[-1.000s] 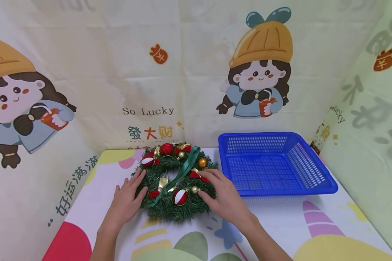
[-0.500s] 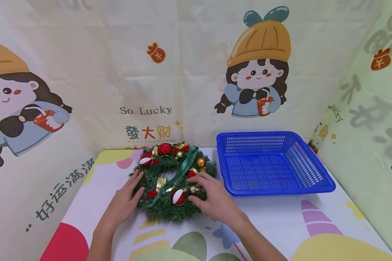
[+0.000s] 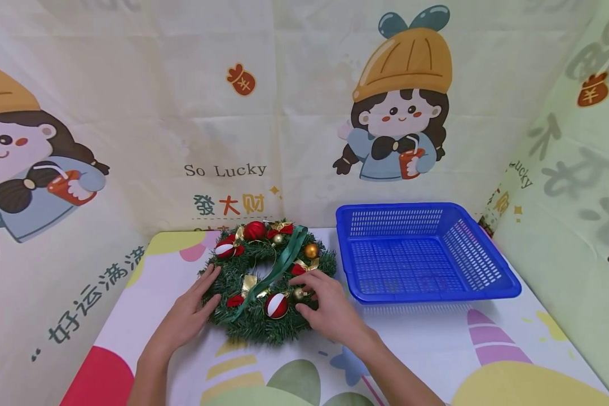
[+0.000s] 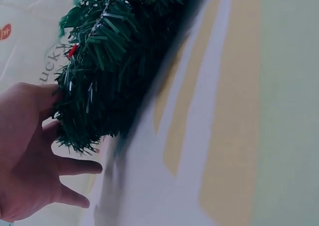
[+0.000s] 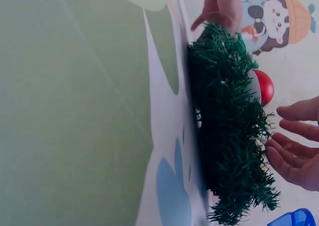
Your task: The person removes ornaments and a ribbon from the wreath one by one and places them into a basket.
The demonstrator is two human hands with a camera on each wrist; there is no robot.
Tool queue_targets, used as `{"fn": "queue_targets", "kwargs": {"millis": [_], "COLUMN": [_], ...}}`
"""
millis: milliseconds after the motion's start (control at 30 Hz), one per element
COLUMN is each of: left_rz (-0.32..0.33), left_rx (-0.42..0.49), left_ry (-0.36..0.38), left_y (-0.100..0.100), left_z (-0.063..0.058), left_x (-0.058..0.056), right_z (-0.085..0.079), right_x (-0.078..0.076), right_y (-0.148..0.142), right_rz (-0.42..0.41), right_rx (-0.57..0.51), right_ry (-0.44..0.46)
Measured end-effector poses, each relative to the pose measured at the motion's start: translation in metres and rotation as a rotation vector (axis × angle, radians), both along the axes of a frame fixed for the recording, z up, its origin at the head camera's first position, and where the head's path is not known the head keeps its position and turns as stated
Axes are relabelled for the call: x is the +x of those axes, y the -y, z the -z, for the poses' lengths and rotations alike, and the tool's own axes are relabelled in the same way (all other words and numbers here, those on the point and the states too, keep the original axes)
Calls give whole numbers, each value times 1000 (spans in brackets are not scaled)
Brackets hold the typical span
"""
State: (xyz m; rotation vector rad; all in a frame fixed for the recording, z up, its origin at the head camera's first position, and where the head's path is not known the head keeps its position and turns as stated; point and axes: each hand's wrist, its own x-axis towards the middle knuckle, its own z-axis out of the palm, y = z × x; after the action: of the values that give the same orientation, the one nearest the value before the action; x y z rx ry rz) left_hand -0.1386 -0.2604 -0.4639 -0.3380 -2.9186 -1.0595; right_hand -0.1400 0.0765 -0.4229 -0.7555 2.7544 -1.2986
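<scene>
A green Christmas wreath (image 3: pixel 271 332) lies on the table, decorated with red bows, gold ribbons and baubles. Across its middle runs a loose dark green ribbon (image 3: pixel 284 262). My left hand (image 3: pixel 188 316) touches the wreath's left side, thumb and fingers spread, as the left wrist view also shows. Over the right front part hovers my right hand (image 3: pixel 330 307), its loosely bent fingers close to a small gold bauble (image 3: pixel 299 294). Just left of those fingertips sits a red and white bauble (image 3: pixel 276 305). In the right wrist view, the right hand (image 5: pixel 299 151) has its fingers apart, holding nothing.
A blue plastic basket (image 3: pixel 431 296) with perforated walls stands to the right of the wreath. The table (image 3: pixel 411 349) has a colourful printed cover. Behind it and at both sides hangs a cream printed cloth (image 3: pixel 304 113).
My right hand has moved left and inward over the wreath, from the right red bow toward the small gold bauble. The left hand stays at the wreath's left side.
</scene>
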Motion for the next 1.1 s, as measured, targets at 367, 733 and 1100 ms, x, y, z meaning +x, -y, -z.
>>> {"fn": "queue_targets", "kwargs": {"millis": [367,733,1100], "left_rz": [21,28,20], "left_rx": [60,57,63], "left_ry": [15,6,12], "left_y": [1,2,4], "left_z": [5,8,8], "left_x": [-2,-4,-2], "right_z": [7,15,18], "right_x": [-4,-7,-11], "right_y": [0,1,3], "right_rz": [58,85,82], "right_rx": [62,82,82], "right_ry": [-19,-29,-27]}}
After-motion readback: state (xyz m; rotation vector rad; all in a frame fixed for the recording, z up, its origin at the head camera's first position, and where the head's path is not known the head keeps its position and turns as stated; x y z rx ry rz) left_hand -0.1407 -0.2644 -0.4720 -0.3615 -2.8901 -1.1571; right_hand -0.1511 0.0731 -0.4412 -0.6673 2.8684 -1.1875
